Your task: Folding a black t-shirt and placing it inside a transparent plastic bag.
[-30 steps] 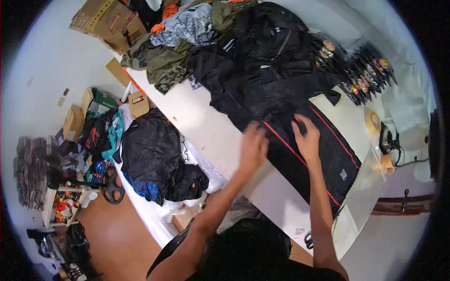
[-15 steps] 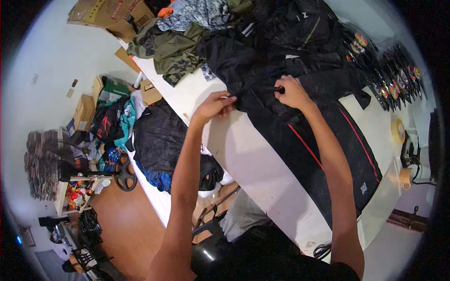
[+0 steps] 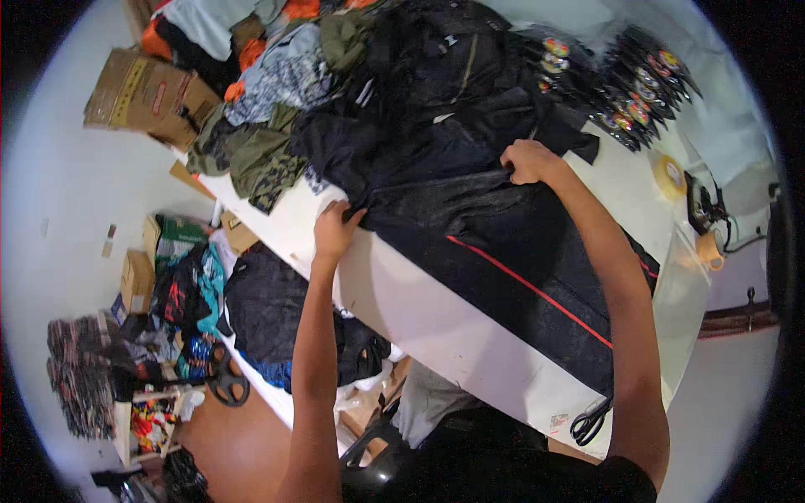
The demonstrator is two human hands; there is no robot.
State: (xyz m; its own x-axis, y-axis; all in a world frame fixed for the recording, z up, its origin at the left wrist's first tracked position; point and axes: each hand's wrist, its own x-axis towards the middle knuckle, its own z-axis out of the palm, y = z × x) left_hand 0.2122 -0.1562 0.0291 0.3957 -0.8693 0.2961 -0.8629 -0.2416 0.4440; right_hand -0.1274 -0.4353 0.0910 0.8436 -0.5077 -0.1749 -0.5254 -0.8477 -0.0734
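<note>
Black trousers (image 3: 503,230) with red piping lie spread over the white table (image 3: 419,306), their legs running toward the near right. At the left edge of the cloth, my left hand (image 3: 334,230) is closed, with the fabric pinched between thumb and fingers. My right hand (image 3: 530,163) grips the upper right part, its fingers curled into the fabric. Between both hands the cloth is drawn out in a taut fold. Near the lower leg end lie black-handled scissors (image 3: 590,422), their blades partly hidden by the cloth and my right forearm.
Dark garments (image 3: 453,63) are heaped behind the trousers, with camouflage clothing (image 3: 264,168) to their left. Black packets (image 3: 641,92), a tape roll (image 3: 668,176) and an orange cup (image 3: 709,250) stand at the right. More black clothes (image 3: 268,293) lie left of the table, below a cardboard box (image 3: 151,96).
My hands have moved apart, the left one leftward and nearer to me. The trousers shifted left and their upper part is stretched between my hands. The view has also shifted.
</note>
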